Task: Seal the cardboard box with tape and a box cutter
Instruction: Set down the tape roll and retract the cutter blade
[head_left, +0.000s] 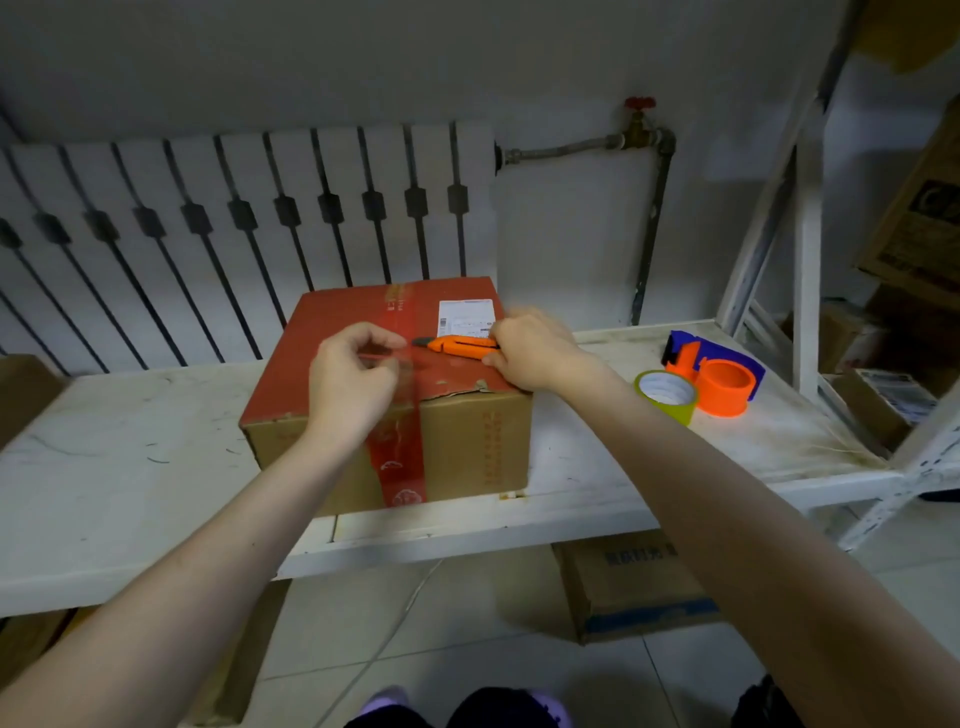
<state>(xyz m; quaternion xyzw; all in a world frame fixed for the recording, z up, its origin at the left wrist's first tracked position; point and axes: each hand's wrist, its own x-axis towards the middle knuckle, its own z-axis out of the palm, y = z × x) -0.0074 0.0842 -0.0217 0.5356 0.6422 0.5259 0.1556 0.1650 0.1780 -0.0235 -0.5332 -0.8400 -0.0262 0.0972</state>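
A cardboard box (467, 447) with a red top stands closed on the white shelf (130, 467). Red printed tape (397, 457) runs over its top and down the front face. My left hand (356, 382) rests on the box top and pinches a strip of clear tape (387, 356) over the seam. My right hand (530, 351) holds an orange box cutter (457, 345) flat above the lid, its blade tip pointing left at the clear strip. A white shipping label (465, 317) lies at the back right of the lid.
On the shelf to the right stand a yellow-green tape roll (667, 397) and an orange-and-blue tape dispenser (719, 376). A radiator (234, 234) and a pipe with a red valve (639, 117) are behind. Cardboard boxes (634, 587) sit under the shelf and on the right rack.
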